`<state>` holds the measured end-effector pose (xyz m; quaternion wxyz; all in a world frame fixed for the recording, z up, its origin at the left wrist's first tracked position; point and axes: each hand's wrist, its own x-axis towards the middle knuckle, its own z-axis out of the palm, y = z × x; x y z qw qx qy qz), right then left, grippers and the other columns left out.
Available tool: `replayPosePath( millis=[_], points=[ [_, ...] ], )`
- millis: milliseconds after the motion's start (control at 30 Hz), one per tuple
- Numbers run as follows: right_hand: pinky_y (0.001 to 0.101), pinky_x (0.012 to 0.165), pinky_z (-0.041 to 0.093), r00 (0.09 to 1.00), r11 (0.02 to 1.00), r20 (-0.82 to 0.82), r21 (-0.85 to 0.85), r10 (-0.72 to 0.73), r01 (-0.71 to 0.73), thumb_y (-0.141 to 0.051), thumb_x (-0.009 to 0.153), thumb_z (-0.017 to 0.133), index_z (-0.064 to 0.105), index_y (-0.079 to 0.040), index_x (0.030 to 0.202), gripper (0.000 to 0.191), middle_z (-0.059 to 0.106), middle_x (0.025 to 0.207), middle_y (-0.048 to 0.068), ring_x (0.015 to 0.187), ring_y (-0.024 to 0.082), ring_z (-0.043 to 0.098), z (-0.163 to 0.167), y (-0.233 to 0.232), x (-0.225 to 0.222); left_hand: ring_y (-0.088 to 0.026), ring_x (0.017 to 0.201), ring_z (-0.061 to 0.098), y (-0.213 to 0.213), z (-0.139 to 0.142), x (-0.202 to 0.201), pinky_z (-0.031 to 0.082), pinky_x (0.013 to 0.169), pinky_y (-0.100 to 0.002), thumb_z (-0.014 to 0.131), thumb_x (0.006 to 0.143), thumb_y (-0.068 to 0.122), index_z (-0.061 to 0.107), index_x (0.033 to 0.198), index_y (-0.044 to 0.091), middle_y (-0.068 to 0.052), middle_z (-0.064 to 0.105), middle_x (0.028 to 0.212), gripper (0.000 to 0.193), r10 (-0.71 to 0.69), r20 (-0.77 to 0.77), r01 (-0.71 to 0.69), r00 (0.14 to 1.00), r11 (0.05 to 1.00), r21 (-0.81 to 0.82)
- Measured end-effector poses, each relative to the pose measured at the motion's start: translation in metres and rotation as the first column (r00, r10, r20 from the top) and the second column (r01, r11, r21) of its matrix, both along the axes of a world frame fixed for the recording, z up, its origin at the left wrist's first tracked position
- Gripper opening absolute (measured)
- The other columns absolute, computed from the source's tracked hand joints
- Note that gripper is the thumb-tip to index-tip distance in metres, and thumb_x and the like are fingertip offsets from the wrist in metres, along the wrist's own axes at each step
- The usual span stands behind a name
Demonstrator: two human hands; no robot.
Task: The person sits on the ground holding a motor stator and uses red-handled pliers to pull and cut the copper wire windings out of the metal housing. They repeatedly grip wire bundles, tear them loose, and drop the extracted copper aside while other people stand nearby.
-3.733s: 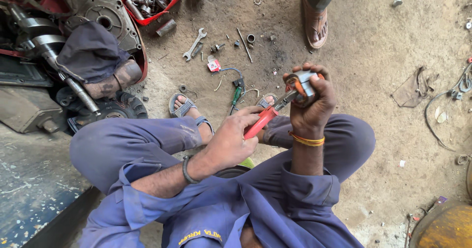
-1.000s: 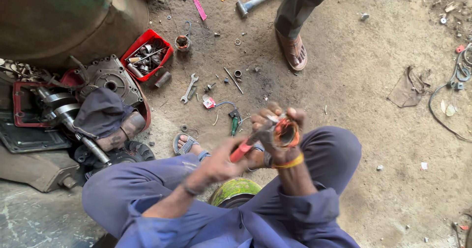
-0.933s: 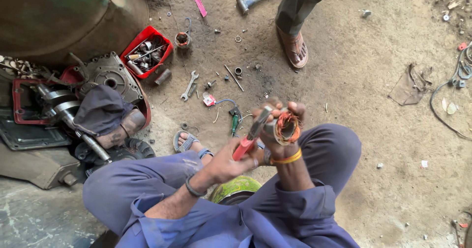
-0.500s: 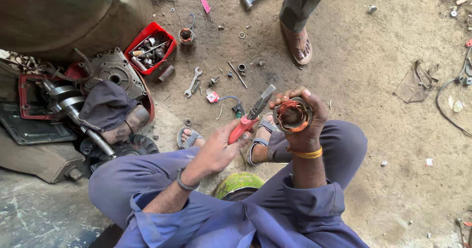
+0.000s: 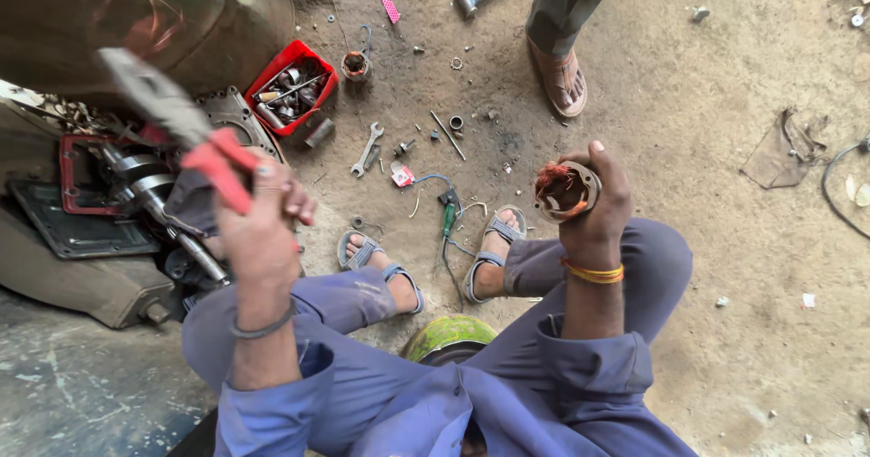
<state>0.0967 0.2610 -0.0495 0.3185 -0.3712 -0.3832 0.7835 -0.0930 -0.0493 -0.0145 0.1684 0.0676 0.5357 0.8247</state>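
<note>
Head view: fingers [image 5: 272, 194] around pliers [image 5: 181, 121].

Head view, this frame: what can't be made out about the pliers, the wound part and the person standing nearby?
- Pliers in the left hand: motion-blurred, so the tip and whether it is open cannot be told.
- Round part with copper winding in the right hand: fingers cover its far side.
- Standing person's sandalled foot: the top edge cuts off everything above the shin.
- Red tray: contents too small to identify.
</note>
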Motion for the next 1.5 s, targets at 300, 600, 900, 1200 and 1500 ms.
replayPosePath(
  millis=[300, 600, 900, 1200, 1500],
  points=[
    [0.0519, 0.079, 0.063, 0.998, 0.997, -0.035, -0.057, 0.047, -0.049, -0.039, 0.097, 0.065, 0.068, 0.000, 0.095, 0.039, 0.071, 0.088, 0.018, 0.081, 0.034, 0.073, 0.019, -0.015, -0.006, -0.012, 0.052, 0.055, 0.031, -0.064, 0.028, 0.046, 0.046, -0.031, 0.060, 0.093, 0.008, 0.059, 0.107, 0.009, 0.000, 0.056, 0.067, 0.014, -0.462, 0.364, 0.584, 0.809, 0.700, -0.411],
    [0.0524, 0.076, 0.058, 0.992, 0.995, -0.081, 0.004, 0.097, -0.097, -0.036, 0.105, 0.065, 0.067, 0.003, 0.101, 0.040, 0.067, 0.093, 0.021, 0.083, 0.035, 0.070, 0.007, -0.012, 0.011, -0.049, 0.112, 0.062, 0.045, -0.156, 0.054, 0.050, 0.087, -0.064, 0.068, 0.087, 0.020, 0.056, 0.125, -0.003, -0.028, 0.062, 0.123, 0.046, -0.620, 0.186, 0.111, 0.762, -0.159, -0.981],
    [0.0534, 0.078, 0.059, 0.992, 0.995, -0.078, -0.003, 0.103, -0.104, -0.034, 0.105, 0.065, 0.065, 0.003, 0.105, 0.037, 0.066, 0.091, 0.020, 0.084, 0.037, 0.070, 0.006, -0.012, 0.014, -0.050, 0.115, 0.062, 0.056, -0.149, 0.038, 0.046, 0.079, -0.082, 0.065, 0.094, 0.021, 0.069, 0.129, 0.009, -0.020, 0.065, 0.131, 0.038, -0.439, 0.551, 0.278, 0.710, -0.544, -0.792],
    [0.0507, 0.077, 0.060, 0.992, 0.992, -0.013, -0.026, 0.123, -0.124, -0.031, 0.106, 0.063, 0.064, 0.003, 0.108, 0.034, 0.065, 0.097, 0.020, 0.085, 0.035, 0.070, 0.005, -0.017, 0.006, -0.044, 0.107, 0.069, 0.053, -0.160, 0.032, 0.047, 0.076, -0.083, 0.071, 0.090, 0.031, 0.073, 0.122, 0.010, -0.017, 0.071, 0.122, 0.038, -0.448, 0.537, 0.285, 0.714, -0.515, -0.808],
    [0.0542, 0.080, 0.063, 0.991, 0.990, -0.056, 0.070, 0.124, -0.120, -0.029, 0.104, 0.068, 0.065, 0.002, 0.105, 0.031, 0.067, 0.097, 0.016, 0.091, 0.037, 0.073, -0.004, -0.020, 0.001, -0.041, 0.097, 0.071, 0.036, -0.163, 0.016, 0.057, 0.081, -0.059, 0.070, 0.087, 0.012, 0.074, 0.109, 0.002, -0.023, 0.073, 0.110, 0.025, -0.584, 0.375, 0.218, 0.720, -0.323, -0.921]
  ],
)
